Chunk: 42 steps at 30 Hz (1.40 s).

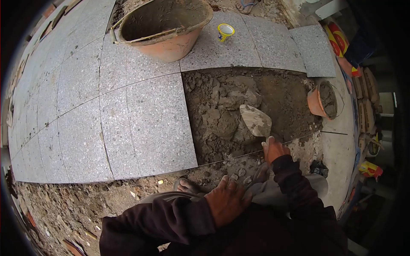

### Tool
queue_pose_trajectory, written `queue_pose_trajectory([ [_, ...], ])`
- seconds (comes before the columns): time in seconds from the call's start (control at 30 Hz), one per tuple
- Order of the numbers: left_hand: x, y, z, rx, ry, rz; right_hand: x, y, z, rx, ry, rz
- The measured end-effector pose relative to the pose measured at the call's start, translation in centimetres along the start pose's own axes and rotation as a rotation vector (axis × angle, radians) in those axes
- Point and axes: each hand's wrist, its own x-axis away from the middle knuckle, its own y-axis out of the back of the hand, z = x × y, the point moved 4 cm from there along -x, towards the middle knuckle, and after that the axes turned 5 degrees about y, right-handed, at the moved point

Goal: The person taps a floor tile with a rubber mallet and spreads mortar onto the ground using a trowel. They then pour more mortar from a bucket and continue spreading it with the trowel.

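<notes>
My right hand [276, 150] is wrapped round the handle of a trowel [256, 120]. The trowel's mortar-smeared blade sits over a patch of wet mortar [220, 121], which is heaped and lumpy on the left. Smoother, flatter mortar or soil lies to the right of the blade. On my bent knee rests my left hand [228, 199], its fingers stretched out, holding nothing. Speckled grey tiles [158, 119] border the mortar on the left and along the far side. A thin string [294, 141] runs along the near edge.
A large orange tub [171, 49] with mortar inside stands on the far tiles, beside a small yellow-and-white cup [225, 30]. An orange bucket [318, 102] of mortar is at the right. Stacked sacks [366, 94] line the right side. Another person's sandalled foot [245, 6] shows at the top.
</notes>
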Motion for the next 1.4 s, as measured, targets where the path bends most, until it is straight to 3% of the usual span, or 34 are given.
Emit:
queue_pose_trajectory([
  [0.13, -1.0, 0.5, -0.2, 0.01, -0.033, 0.03, -0.6, -4.7, 0.4, -0.126, 0.228, -0.022],
  [0.2, -1.4, 0.5, -0.2, 0.002, -0.017, -0.031, -5.0, -10.4, 2.7, -0.381, 0.227, 0.069],
  [0.27, -1.6, 0.8, 0.3, 0.014, -0.009, -0.079, -8.5, -13.8, 6.1, -0.508, 0.068, 0.034],
  [0.37, -1.4, 1.1, 0.8, 0.055, 0.025, -0.081, -11.8, -13.5, 9.8, -0.751, -0.07, 0.073],
  [0.5, -1.8, 0.9, 2.1, -0.007, 0.067, -0.031, -16.9, -8.2, 12.3, -0.652, -0.157, 0.242],
  [0.57, -1.9, 0.9, 1.8, -0.029, 0.069, -0.039, -20.9, -6.8, 15.0, 0.305, 0.376, 0.477],
  [0.6, -2.1, 0.9, 1.4, -0.042, 0.069, -0.062, -22.7, -6.0, 16.3, 0.67, 0.658, 0.444],
  [0.7, -2.2, 0.2, 0.7, -0.011, 0.065, -0.079, -34.6, -20.3, 13.0, 0.402, 0.853, -0.113],
  [0.77, -2.2, 0.2, 1.0, 0.005, 0.083, -0.031, -25.1, -15.9, 11.3, -0.278, 0.348, 0.422],
  [0.8, -2.2, 0.4, 1.2, 0.002, 0.104, 0.017, -19.2, -12.7, 10.5, -0.515, 0.023, 0.52],
  [0.9, -3.0, 0.9, 0.6, -0.045, 0.069, -0.022, -10.1, -10.9, 10.1, -0.248, 0.097, 0.466],
  [1.03, -3.5, -0.2, -1.8, -0.093, -0.048, -0.013, -7.0, -12.0, 8.8, -0.254, 0.131, 0.293],
  [1.13, -2.6, -3.8, -2.5, 0.171, 0.046, -0.023, -6.4, -13.3, 5.4, -0.122, 0.097, 0.297],
  [1.23, -2.1, -2.3, -1.8, 0.046, 0.034, 0.025, -2.9, -8.3, 0.9, 0.076, 0.108, 0.292],
  [1.4, -3.3, 0.0, -2.7, 0.023, -0.12, 0.063, 1.5, -1.2, -6.2, 0.044, 0.005, 0.129],
])
